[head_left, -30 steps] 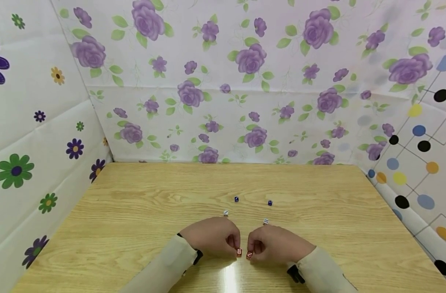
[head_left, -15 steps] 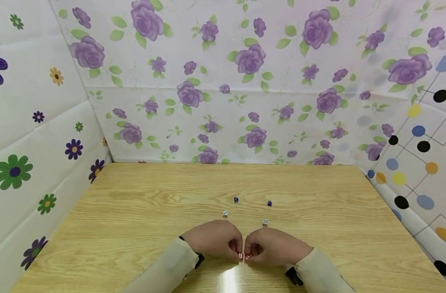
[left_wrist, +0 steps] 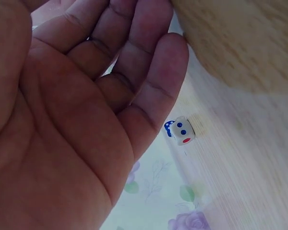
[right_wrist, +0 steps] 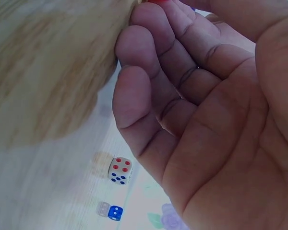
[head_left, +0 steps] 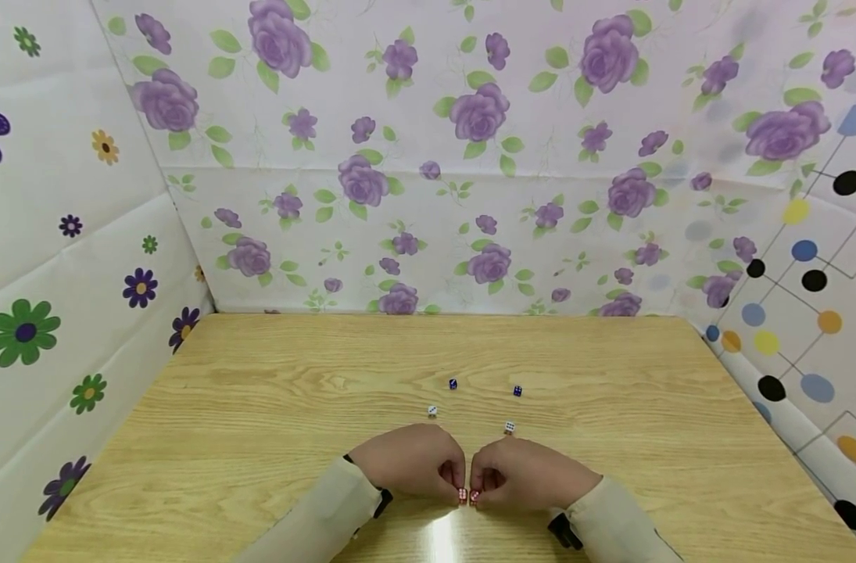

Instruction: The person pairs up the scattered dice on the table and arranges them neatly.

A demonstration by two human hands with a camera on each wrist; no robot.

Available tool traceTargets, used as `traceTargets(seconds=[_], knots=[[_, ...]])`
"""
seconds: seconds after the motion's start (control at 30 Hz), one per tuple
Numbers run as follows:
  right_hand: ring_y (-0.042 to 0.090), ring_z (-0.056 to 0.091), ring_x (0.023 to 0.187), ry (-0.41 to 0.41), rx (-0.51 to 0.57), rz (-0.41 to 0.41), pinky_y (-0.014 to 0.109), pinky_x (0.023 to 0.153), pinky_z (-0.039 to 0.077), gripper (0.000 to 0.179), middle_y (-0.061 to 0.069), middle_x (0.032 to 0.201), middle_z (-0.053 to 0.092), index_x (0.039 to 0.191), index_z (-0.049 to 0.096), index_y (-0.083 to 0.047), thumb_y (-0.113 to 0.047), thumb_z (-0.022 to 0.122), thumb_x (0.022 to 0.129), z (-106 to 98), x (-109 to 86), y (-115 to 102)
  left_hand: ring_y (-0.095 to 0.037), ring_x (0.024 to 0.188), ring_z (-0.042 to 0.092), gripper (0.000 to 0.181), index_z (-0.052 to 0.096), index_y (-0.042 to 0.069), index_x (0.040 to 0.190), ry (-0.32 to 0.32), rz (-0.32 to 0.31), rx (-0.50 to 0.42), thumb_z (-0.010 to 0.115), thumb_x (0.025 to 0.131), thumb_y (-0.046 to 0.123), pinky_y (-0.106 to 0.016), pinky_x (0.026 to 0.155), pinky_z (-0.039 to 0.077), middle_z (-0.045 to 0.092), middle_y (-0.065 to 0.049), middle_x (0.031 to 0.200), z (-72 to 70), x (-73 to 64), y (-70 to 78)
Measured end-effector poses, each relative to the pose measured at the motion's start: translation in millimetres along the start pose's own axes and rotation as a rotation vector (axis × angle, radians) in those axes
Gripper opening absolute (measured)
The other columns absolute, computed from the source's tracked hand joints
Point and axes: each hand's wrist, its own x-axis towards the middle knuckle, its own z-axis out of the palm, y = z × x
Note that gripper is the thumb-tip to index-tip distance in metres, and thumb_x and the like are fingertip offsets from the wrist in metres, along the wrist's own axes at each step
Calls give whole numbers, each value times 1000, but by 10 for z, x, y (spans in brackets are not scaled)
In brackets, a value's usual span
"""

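Low on the wooden table (head_left: 315, 344), my left hand (head_left: 415, 461) pinches a red die (head_left: 463, 496) between thumb and fingertips. Facing it, my right hand (head_left: 529, 473) pinches a second red die (head_left: 474, 497). A narrow gap separates the two dice, which look to be at the tabletop. In the left wrist view the palm and curled fingers hide the left die. The right wrist view shows only a sliver of red (right_wrist: 157, 1) at the fingertips.
Beyond my hands lie two white dice, one on the left (head_left: 432, 411) and one on the right (head_left: 509, 428). Farther back are two blue dice, a left one (head_left: 453, 384) and a right one (head_left: 517, 391). Patterned cloth walls (head_left: 428, 234) border the table's back and sides.
Over the last second both hands came closer together and slightly toward the near edge, bringing the red dice nearly side by side. The white and blue dice stayed put.
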Motion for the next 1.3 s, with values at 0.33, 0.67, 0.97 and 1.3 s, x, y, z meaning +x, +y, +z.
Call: traceTargets(seconds=[0.33,0.67,0.97,1.3], knots=[[-5,52,64,-8,-1,31,16,58,47,7,-20,77,58,84,67,-24,-21,73,84,21,9,3,7,61,52,12,66,28,72,3,12,24,74,80,24,-13,58,44,59,22,68,1,-7,5],[-4,52,64,-10,8,50,16,58,47,6,-20,76,58,84,67,-24,-21,73,84,18,11,-29,7,61,52,11,66,28,73,2,24,34,74,80,24,-12,58,44,58,22,68,6,-3,1],[-5,52,62,-18,16,46,16,57,47,9,-19,74,58,83,66,-21,-17,74,83,10,8,-37,7,62,53,11,66,28,73,-2,14,30,74,80,25,-12,59,44,58,23,68,20,4,-22],[-5,51,62,-12,5,48,16,57,47,10,-19,75,57,83,67,-21,-14,74,82,0,5,-44,7,62,53,8,69,27,75,-5,23,31,76,78,23,-12,58,44,58,22,69,6,-4,-13]])
